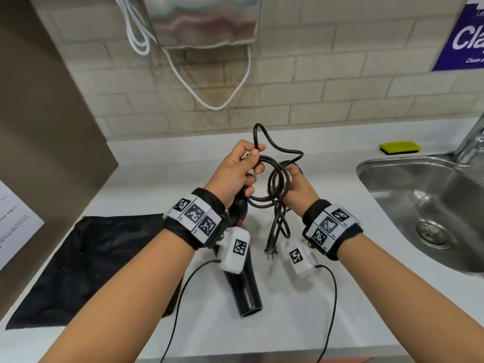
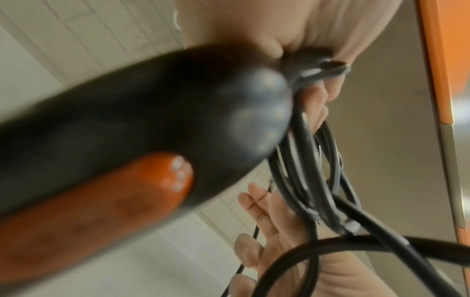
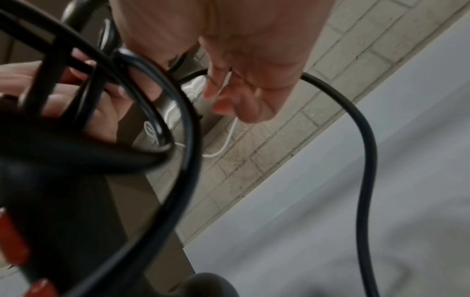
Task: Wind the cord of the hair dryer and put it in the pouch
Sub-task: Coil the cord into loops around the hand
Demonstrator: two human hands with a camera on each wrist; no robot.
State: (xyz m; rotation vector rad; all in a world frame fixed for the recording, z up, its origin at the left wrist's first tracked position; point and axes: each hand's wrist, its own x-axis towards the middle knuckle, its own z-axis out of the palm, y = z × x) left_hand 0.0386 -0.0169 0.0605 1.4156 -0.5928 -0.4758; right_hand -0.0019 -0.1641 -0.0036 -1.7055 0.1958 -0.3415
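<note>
My left hand (image 1: 241,169) is curled round the end of the black hair dryer's (image 1: 245,289) handle and round loops of its black cord (image 1: 278,216). The dryer hangs below the hand, barrel towards me, above the white counter (image 1: 301,318). Up close, the dryer (image 2: 127,120) shows an orange switch, with the coils (image 2: 305,180) beside it. My right hand (image 1: 298,184) is against the coil's right side, and its fingers (image 2: 254,201) look straight with cord running across the palm. The plug (image 1: 269,254) dangles between my wrists. A flat black pouch (image 1: 91,263) lies on the counter to the left.
A steel sink (image 1: 366,169) with a tap (image 1: 471,142) is set in the counter on the right, with a yellow sponge (image 1: 400,147) behind it. A metal unit (image 1: 204,19) with white cables (image 1: 222,100) hangs on the tiled wall. A paper sheet (image 1: 15,218) lies far left.
</note>
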